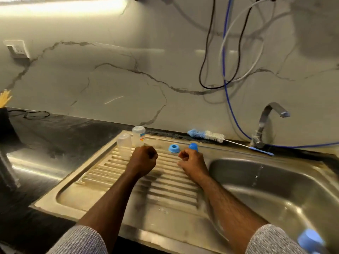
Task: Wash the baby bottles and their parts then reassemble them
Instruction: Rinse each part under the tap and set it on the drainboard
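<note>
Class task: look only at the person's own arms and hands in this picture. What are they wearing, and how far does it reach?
Both arms wear grey knit sleeves with a fine ribbed or striped texture: the left sleeve and the right sleeve are pushed up, leaving the forearms bare. The left hand and right hand are bare, with no gloves; no rings, watch or bracelets show.

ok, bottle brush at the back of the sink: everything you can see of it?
The bottle brush lies flat along the back ledge of the steel sink unit, against the marble-look wall. Its bristle head is blue at the left tip and white toward the right. A thin white wire stem runs right to a slim blue handle ending by the tap base. No hand touches it.
</note>
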